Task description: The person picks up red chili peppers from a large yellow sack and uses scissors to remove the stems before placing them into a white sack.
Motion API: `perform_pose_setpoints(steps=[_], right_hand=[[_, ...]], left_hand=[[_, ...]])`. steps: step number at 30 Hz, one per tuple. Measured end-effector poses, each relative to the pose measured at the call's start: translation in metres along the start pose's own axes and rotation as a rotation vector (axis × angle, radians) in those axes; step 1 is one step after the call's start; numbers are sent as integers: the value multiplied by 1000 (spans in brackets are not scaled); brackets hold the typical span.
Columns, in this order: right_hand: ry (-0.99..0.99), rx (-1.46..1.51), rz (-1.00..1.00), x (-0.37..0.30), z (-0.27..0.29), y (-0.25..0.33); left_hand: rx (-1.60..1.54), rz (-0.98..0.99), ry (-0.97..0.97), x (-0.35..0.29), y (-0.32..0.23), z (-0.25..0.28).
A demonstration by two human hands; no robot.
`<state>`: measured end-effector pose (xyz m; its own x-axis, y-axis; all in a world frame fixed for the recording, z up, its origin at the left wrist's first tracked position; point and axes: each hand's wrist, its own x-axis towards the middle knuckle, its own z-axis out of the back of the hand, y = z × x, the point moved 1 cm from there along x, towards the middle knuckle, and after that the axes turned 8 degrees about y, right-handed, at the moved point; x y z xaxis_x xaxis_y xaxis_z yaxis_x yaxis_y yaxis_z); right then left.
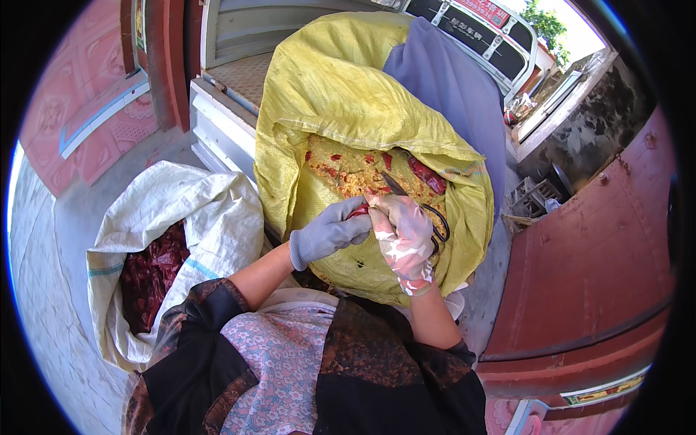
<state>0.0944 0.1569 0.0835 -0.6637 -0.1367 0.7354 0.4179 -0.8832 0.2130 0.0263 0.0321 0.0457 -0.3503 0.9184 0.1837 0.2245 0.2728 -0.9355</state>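
My left hand [330,233], in a grey glove, is closed on a dried red chili pepper [359,210]. Its fingertips meet those of my right hand [403,235], which wears a pink-and-white patterned glove and pinches the pepper's end. Scissors with black handles [444,230] show beside and beyond my right hand, partly hidden by it; whether they touch it I cannot tell. Both hands are over an opened yellow woven sack [319,80]. Yellow seeds [348,176] and red chili scraps lie in its fold, with a larger red chili [426,175] at the right.
A white woven sack [217,210] full of dark red chilies [154,275] stands at my left. Purple-grey cloth [453,80] lies behind the yellow sack. A vehicle's white side panel [228,130] is at the far left, a red metal door [580,268] at the right.
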Motion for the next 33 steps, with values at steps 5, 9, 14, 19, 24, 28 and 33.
perform_pose_setpoints(steps=[5,9,14,19,24,28,33], right_hand=[[121,84,-241,-6,-6,-6],[57,912,-754,-8,-13,-8],[14,1193,-945,-9,-14,-2],[-94,1642,-1067,-20,-23,-27],[122,1155,-915,-14,-11,-29],[509,609,-663,-16,-3,-44],[475,-161,-557,15,-8,-121]], left_hand=[[134,-17,35,-4,5,7],[182,-159,59,0,7,9],[85,-97,18,0,12,11],[68,-121,-23,4,26,11],[-121,-142,-70,-1,30,19],[-254,-210,-40,-10,27,30],[-171,-199,-47,-19,34,37]])
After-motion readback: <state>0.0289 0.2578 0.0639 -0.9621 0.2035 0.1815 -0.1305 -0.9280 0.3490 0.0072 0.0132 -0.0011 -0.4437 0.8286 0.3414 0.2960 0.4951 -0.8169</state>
